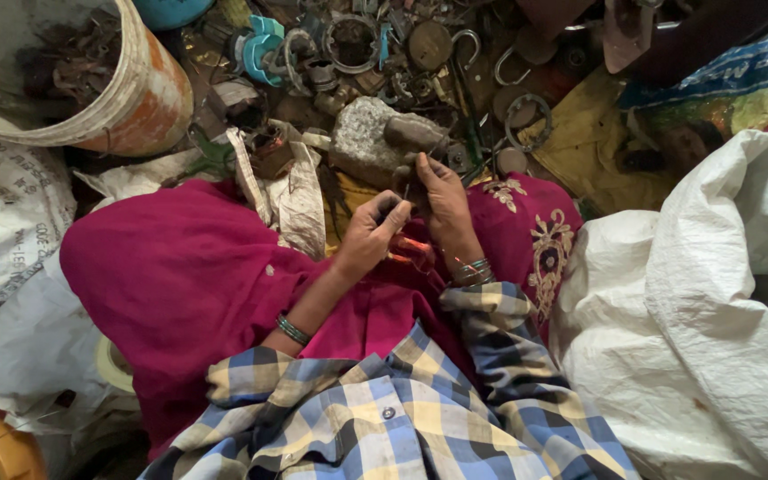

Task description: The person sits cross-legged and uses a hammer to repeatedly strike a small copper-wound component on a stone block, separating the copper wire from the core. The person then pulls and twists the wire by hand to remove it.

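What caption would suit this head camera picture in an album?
Seated in magenta cloth, the left hand and right hand work a small dark piece beside a grey stone and scrap metal.

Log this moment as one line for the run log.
left hand: pinching small dark piece | right hand: gripping same piece | grey stone just beyond | scrap metal pile behind

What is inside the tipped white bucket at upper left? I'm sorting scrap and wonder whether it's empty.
The white bucket holds dark, rusty-looking scrap pieces against its stained wall. Its depth lies in shadow and beyond the frame edge, so the rest cannot be seen.
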